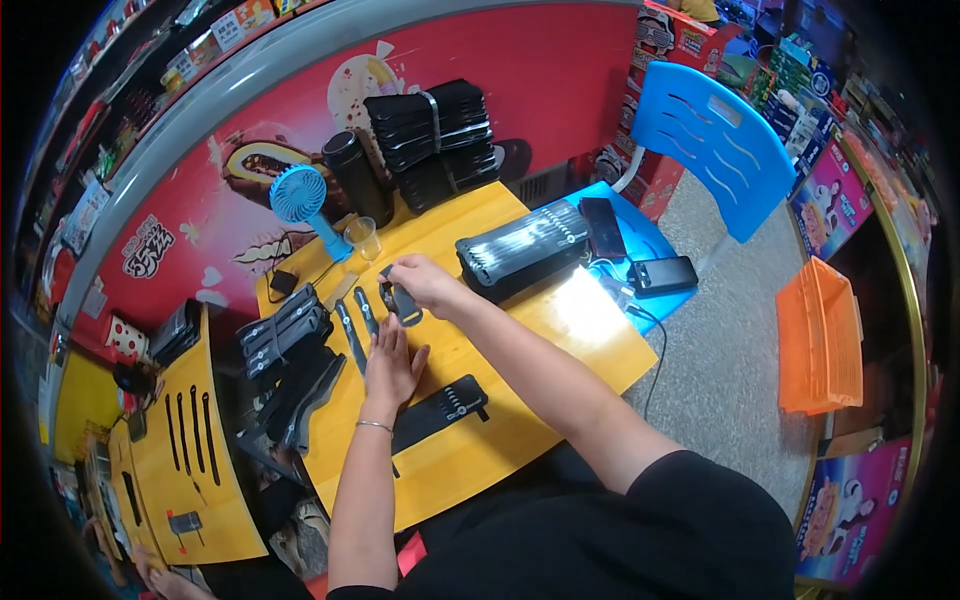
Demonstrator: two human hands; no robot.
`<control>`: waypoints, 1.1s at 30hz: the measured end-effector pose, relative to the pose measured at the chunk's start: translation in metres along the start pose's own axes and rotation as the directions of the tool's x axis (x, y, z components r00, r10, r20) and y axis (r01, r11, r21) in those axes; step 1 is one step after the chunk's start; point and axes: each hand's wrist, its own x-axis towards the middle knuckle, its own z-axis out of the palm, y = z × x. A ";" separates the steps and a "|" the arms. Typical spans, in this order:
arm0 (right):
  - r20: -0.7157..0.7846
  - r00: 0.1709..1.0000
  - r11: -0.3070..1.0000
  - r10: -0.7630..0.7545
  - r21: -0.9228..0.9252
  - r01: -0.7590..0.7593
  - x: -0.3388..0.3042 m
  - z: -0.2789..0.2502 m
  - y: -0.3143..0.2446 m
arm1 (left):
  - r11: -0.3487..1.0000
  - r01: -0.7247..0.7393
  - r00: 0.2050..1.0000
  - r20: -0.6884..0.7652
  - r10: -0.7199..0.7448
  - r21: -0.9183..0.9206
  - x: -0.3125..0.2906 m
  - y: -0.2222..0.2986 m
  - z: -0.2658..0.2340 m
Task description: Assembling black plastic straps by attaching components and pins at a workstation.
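Pinching the dark strip [405,308] with your right hand [425,284], you seem, in the head view, to be midway through handling a single piece, turning or straightening it over the yellow table [470,460]. The strip is just beyond your left fingertips, near the table's middle. The next move seems to call for a firm hold at the upper end and a light steadying touch at the lower one, without nudging the two flat strips [352,337] lying just to the left. Your right arm slants in from the lower right, elbow slightly bent, wrist above the table, its thumb and fingers together on the strip; their exact contact is partly hidden. Your left forearm rises from the lower edge, and your left hand [390,368] is low over the wood, back upward, fingers slightly spread and thumb apart, clamped on nothing that shows. Whether its fingertips touch the strip, you cannot tell from here. A black pouch [440,410] lies beside your left wrist, and a bundle [524,247] rests beyond your right forearm.
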 end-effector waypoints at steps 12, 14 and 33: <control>0.171 0.853 0.867 -0.494 0.024 0.498 -0.118 -0.028 -0.112 | 0.994 -0.014 0.996 -0.088 0.005 -0.107 -0.001 -0.006 -0.002; 0.220 0.874 0.890 -0.434 -0.044 0.453 -0.141 -0.038 -0.102 | 0.980 0.049 0.996 -0.061 -0.061 -0.195 0.003 -0.006 -0.005; 0.089 0.942 0.946 -0.325 0.018 0.325 -0.262 -0.068 0.021 | 0.364 -0.059 0.998 -0.063 0.001 -0.929 -0.069 0.109 -0.069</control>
